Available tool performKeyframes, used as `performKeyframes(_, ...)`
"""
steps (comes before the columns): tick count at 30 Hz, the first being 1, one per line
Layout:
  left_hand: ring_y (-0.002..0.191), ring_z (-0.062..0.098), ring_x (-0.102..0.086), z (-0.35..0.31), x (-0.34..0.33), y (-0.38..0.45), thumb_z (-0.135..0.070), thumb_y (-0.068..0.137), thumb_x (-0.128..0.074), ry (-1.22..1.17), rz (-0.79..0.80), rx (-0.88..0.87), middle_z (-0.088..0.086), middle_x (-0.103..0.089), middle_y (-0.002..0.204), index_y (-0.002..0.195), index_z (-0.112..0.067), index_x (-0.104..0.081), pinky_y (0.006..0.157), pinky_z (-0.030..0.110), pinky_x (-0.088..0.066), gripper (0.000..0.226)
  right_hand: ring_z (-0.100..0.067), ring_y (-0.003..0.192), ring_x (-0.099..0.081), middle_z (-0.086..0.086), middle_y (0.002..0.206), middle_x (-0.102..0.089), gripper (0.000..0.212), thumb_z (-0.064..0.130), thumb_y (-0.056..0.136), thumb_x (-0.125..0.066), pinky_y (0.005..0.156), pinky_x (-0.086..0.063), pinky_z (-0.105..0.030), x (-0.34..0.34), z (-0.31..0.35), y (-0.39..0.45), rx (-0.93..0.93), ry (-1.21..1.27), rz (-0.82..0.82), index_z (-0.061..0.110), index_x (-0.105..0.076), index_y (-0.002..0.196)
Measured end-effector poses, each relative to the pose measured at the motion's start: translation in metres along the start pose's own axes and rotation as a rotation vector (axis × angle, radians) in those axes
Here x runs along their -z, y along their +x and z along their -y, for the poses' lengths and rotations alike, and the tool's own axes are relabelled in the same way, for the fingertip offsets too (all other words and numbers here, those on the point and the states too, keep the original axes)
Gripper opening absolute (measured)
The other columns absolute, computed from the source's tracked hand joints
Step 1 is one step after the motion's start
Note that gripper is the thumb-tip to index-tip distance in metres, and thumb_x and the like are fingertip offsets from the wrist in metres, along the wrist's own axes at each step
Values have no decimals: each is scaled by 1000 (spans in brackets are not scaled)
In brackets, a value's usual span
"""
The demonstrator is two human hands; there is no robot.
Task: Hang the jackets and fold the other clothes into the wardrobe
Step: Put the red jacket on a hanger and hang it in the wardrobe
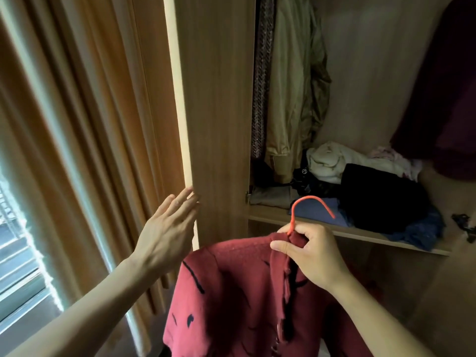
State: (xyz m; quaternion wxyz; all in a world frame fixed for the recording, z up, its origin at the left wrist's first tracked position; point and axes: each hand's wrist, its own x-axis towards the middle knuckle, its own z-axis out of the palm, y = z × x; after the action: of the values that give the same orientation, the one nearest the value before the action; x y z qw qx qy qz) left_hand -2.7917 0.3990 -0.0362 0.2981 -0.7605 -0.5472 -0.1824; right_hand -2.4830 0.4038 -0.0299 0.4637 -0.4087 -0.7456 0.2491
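A dark red jacket (231, 300) with black markings hangs on an orange hanger (309, 202). My right hand (311, 253) grips the hanger's neck together with the jacket's collar, and the hook sticks up in front of the wardrobe shelf (268, 215). With straight fingers, my left hand (167, 228) reaches toward the edge of the open wardrobe door (213, 112) and touches or nearly touches it. Inside the wardrobe an olive-green jacket (291, 86) hangs beside a patterned garment (261, 73).
A jumble of clothes lies on the shelf: white (327, 161), black (381, 194), blue (417, 233). A dark maroon garment (445, 99) hangs at the right. Orange-brown curtains (90, 124) and a window (18, 253) stand at the left.
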Motion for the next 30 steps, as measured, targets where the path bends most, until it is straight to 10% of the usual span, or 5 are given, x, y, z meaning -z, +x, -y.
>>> performKeyframes(11, 151, 26, -25, -14, 1, 0, -40, 97, -41, -300, -15, 71, 5, -47, 150, 124, -15, -58, 116, 50, -33, 41, -8, 75, -70, 11, 78, -74, 12, 25, 75, -85, 74, -58, -34, 1, 8, 0, -21, -63, -54, 26, -75, 81)
performKeyframes(17, 88, -2, -52, -55, 30, 22, -35, 98, -52, -755, 60, -156, -21, -57, 92, 112, -23, -65, 81, 20, -44, 23, -18, 72, -69, 3, 76, -74, 14, 27, 72, -87, 72, -56, -41, 4, 18, 6, 23, -102, -40, 26, -75, 80)
performKeyframes(25, 87, 10, -64, -92, 31, 47, -17, 95, -62, -1086, 105, -78, -12, -68, 89, 97, -23, -72, 78, 29, -50, 12, -19, 71, -67, 3, 77, -72, 20, 29, 68, -89, 72, -55, -43, 24, 27, 8, 56, -128, -66, 27, -74, 81)
performKeyframes(30, 74, 6, -64, -109, 31, 54, -15, 94, -63, -1131, 24, 64, -16, -68, 78, 88, -28, -72, 68, 24, -49, 17, -6, 85, -61, 15, 90, -62, 43, 43, 61, -91, 76, -47, -20, 32, 28, 10, 131, -320, -255, 26, -67, 92)
